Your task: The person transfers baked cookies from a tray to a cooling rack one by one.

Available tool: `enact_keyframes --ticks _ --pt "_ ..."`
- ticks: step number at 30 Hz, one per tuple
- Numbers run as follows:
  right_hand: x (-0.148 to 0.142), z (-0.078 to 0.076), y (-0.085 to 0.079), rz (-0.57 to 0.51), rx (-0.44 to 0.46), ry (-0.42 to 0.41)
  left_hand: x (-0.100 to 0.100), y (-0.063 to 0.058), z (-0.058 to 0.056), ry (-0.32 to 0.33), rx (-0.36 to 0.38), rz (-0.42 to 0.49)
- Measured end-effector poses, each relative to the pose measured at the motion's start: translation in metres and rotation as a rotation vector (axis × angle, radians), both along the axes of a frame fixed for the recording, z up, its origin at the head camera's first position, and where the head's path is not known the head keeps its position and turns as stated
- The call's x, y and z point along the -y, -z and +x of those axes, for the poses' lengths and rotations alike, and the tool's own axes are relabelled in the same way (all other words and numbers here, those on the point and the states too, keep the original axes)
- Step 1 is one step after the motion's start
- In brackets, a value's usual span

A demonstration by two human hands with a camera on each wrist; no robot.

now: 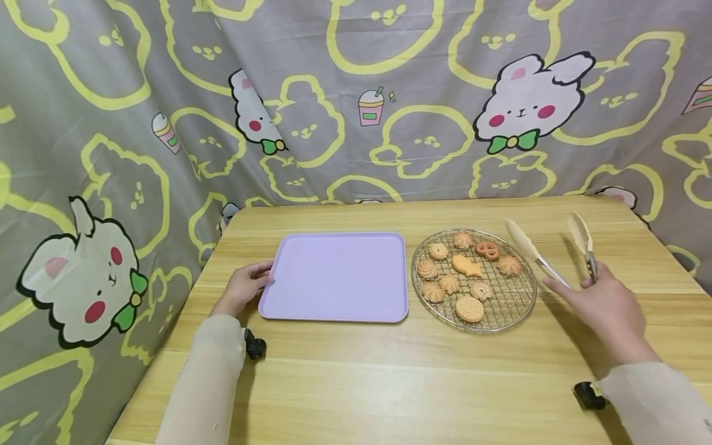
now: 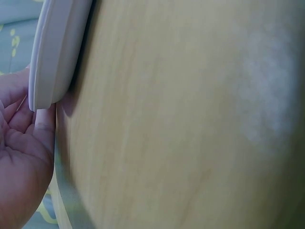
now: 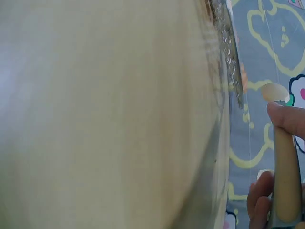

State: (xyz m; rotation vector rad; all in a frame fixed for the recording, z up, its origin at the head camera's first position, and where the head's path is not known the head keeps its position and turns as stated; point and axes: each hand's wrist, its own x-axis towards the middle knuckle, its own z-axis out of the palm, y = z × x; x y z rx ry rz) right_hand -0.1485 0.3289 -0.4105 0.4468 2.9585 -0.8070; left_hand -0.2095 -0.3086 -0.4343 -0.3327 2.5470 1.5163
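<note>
A purple rectangular tray (image 1: pixel 339 278) lies on the wooden table. My left hand (image 1: pixel 245 287) holds its left edge, thumb above the rim and fingers beneath, as the tray's side (image 2: pixel 57 52) in the left wrist view shows. My right hand (image 1: pixel 606 306) grips a pair of tongs (image 1: pixel 550 270) with cream tips spread apart and nothing between them. The tongs stand at the right side of a round wire rack (image 1: pixel 508 306). On that rack lie several cookies, among them a fish-shaped one (image 1: pixel 466 266), a pretzel-shaped one (image 1: pixel 487 250) and a round one (image 1: pixel 470 308).
The wooden table (image 1: pixel 356 383) stretches in front of the tray and rack. A grey patterned curtain (image 1: pixel 311 55) hangs behind the table and along its left side. Small black cameras (image 1: pixel 254 345) sit at both wrists.
</note>
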Motion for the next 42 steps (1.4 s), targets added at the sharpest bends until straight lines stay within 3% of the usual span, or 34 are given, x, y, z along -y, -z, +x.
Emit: enact_keyframes --ticks 7,19,27,32,42 --pt "-0.011 0.008 -0.001 0.009 0.076 0.034 0.001 0.0 0.001 0.003 0.001 0.002" --pt "-0.02 0.012 0.007 0.015 0.128 0.059 0.001 -0.002 0.001 0.001 0.006 -0.003" --pt "-0.021 0.013 0.018 0.04 0.027 0.023 0.0 -0.002 0.002 -0.005 0.008 -0.018" --pt "-0.02 0.013 0.024 0.047 -0.011 0.042 -0.001 -0.003 0.002 -0.011 0.016 -0.016" --pt "-0.018 0.016 0.028 0.039 -0.008 0.056 -0.001 -0.003 0.002 -0.008 0.017 -0.014"
